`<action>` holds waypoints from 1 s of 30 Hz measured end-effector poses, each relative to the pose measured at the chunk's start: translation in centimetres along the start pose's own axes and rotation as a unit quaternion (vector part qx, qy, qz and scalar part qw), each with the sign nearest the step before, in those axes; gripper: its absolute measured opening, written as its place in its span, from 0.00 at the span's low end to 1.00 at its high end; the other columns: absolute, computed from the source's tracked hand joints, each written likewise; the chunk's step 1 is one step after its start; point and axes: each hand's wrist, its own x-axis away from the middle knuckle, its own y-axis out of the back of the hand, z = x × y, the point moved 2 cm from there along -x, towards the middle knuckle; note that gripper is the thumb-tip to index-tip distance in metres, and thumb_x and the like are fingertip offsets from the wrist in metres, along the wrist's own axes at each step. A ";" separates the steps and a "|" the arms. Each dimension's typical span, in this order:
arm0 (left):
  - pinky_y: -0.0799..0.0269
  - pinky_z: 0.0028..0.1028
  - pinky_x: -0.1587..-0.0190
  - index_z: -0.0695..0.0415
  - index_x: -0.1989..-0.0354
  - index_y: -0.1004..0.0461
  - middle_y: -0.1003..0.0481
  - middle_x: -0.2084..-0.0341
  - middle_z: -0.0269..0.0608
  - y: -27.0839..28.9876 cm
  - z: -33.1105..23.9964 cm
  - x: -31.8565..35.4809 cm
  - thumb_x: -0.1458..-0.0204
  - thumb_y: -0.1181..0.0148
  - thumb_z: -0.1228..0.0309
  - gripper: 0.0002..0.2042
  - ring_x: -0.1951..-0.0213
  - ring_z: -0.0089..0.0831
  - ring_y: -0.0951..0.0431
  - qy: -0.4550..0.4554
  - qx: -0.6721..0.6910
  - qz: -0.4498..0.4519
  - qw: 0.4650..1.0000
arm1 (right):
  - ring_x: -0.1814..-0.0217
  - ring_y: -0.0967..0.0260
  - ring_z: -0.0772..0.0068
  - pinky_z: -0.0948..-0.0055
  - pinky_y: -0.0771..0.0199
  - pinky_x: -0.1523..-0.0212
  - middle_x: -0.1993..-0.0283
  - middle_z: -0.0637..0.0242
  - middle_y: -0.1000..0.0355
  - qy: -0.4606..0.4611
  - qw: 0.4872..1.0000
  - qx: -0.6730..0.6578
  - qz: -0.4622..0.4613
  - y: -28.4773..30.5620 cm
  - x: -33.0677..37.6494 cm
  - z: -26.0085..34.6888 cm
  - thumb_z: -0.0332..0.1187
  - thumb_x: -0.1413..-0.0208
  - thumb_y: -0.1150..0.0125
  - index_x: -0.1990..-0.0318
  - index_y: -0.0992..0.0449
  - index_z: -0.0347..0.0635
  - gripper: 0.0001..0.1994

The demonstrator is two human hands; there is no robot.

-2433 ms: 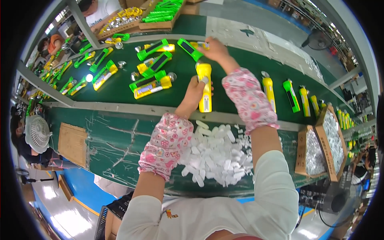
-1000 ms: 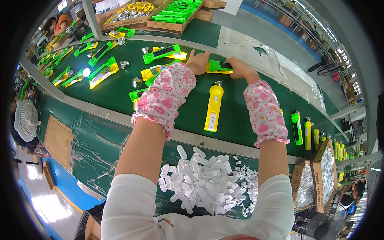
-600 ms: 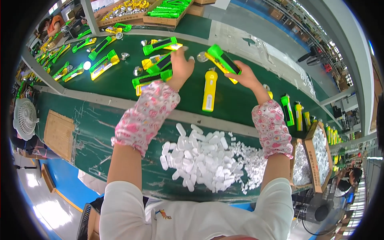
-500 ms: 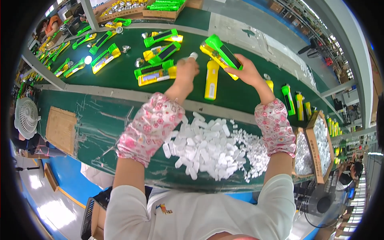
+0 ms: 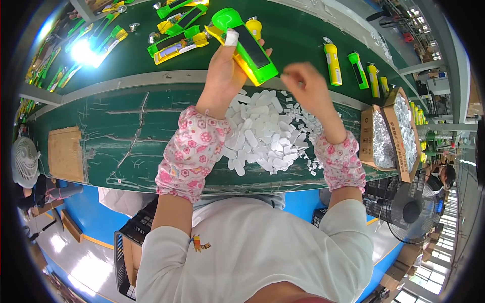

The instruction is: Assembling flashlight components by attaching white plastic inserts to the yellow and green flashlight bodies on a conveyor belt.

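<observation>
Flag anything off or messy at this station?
Nothing damaged. White plastic pieces lie in a loose heap on the green bench, some strays scattered at its right edge. Left hand holds a green-and-yellow torch; right hand is empty.

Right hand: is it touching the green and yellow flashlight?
Apart. The head view shows the right hand beside the green and yellow flashlight, with green table visible between; only the left hand grips it.
</observation>
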 end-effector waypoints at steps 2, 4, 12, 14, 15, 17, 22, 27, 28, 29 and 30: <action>0.28 0.46 0.46 0.60 0.43 0.40 0.30 0.51 0.46 0.9 0.4 -0.1 0.39 0.48 0.57 0.23 0.51 0.39 0.26 0.016 0.011 0.011 1.000 | 0.68 0.29 0.69 0.71 0.28 0.68 0.67 0.60 0.29 -0.020 0.990 0.114 0.075 -1.8 2.4 -3.4 0.31 0.51 0.34 0.62 0.24 0.37 0.10; 0.27 0.43 0.46 0.59 0.44 0.39 0.30 0.52 0.44 0.9 0.5 0.5 0.41 0.46 0.56 0.24 0.52 0.38 0.26 0.023 0.009 0.001 1.000 | 0.69 0.29 0.69 0.72 0.29 0.68 0.69 0.60 0.29 -0.030 0.985 0.140 0.092 -3.8 3.6 -4.3 0.30 0.52 0.33 0.65 0.24 0.37 0.09; 0.22 0.41 0.53 0.60 0.48 0.36 0.25 0.59 0.48 1.8 1.5 0.9 0.43 0.43 0.52 0.25 0.59 0.40 0.21 0.087 -0.011 0.027 0.996 | 0.70 0.27 0.66 0.71 0.28 0.68 0.72 0.61 0.27 -0.100 0.990 -0.043 0.091 -2.7 4.4 -4.3 0.29 0.54 0.33 0.68 0.26 0.38 0.09; 0.22 0.41 0.53 0.59 0.47 0.36 0.25 0.61 0.47 0.6 1.6 1.5 0.43 0.44 0.54 0.23 0.59 0.41 0.21 0.069 -0.047 0.035 0.996 | 0.69 0.27 0.77 0.78 0.27 0.67 0.71 0.66 0.26 -0.082 0.992 -0.100 0.010 0.9 3.6 -2.5 0.26 0.47 0.38 0.63 0.26 0.37 0.06; 0.23 0.42 0.52 0.59 0.46 0.37 0.26 0.59 0.46 0.2 1.9 1.6 0.41 0.47 0.53 0.24 0.57 0.41 0.21 0.062 -0.086 0.073 0.992 | 0.68 0.27 0.80 0.80 0.27 0.66 0.70 0.67 0.26 -0.072 0.988 -0.136 -0.033 3.1 3.1 -1.3 0.25 0.44 0.40 0.61 0.27 0.37 0.05; 0.25 0.45 0.50 0.58 0.43 0.39 0.28 0.55 0.44 -1.8 1.9 2.6 0.39 0.55 0.49 0.26 0.55 0.41 0.23 0.151 -0.034 0.063 0.986 | 0.66 0.30 0.81 0.82 0.28 0.68 0.65 0.67 0.28 -0.040 0.956 -0.287 -0.053 6.4 1.7 2.5 0.22 0.41 0.45 0.58 0.26 0.35 0.05; 0.36 0.38 0.42 0.48 0.38 0.42 0.32 0.49 0.36 -3.1 2.6 3.5 0.35 0.63 0.50 0.23 0.45 0.31 0.32 0.136 0.036 0.130 0.981 | 0.66 0.34 0.78 0.81 0.34 0.69 0.61 0.67 0.36 0.161 0.984 -0.052 0.059 6.2 -2.3 9.4 0.22 0.41 0.47 0.60 0.27 0.38 0.04; 0.34 0.39 0.43 0.50 0.37 0.44 0.35 0.47 0.34 -2.6 3.3 3.7 0.38 0.51 0.55 0.24 0.45 0.28 0.32 0.148 -0.019 0.194 0.970 | 0.62 0.33 0.66 0.72 0.32 0.60 0.63 0.62 0.35 0.198 0.971 0.071 0.117 6.6 -3.4 10.7 0.25 0.43 0.44 0.59 0.29 0.41 0.05; 0.34 0.40 0.43 0.51 0.36 0.44 0.35 0.47 0.34 -2.7 3.3 3.8 0.39 0.49 0.56 0.25 0.45 0.28 0.32 0.140 -0.035 0.196 0.970 | 0.63 0.32 0.67 0.73 0.32 0.60 0.65 0.63 0.34 0.176 0.972 0.032 0.149 6.8 -3.5 10.9 0.26 0.43 0.43 0.59 0.29 0.41 0.05; 0.34 0.41 0.42 0.52 0.35 0.46 0.36 0.46 0.35 -2.5 3.4 3.7 0.39 0.48 0.58 0.26 0.44 0.29 0.32 0.138 -0.041 0.206 0.968 | 0.64 0.32 0.69 0.73 0.32 0.61 0.67 0.64 0.33 0.154 0.971 -0.007 0.181 6.9 -3.5 10.9 0.26 0.43 0.42 0.59 0.29 0.41 0.06; 0.34 0.41 0.42 0.52 0.35 0.46 0.36 0.46 0.35 -2.6 3.3 3.7 0.39 0.48 0.58 0.26 0.44 0.29 0.32 0.140 -0.038 0.208 0.967 | 0.66 0.31 0.75 0.76 0.31 0.63 0.69 0.67 0.33 0.136 0.971 -0.018 0.197 6.9 -3.6 10.8 0.25 0.45 0.40 0.60 0.33 0.40 0.08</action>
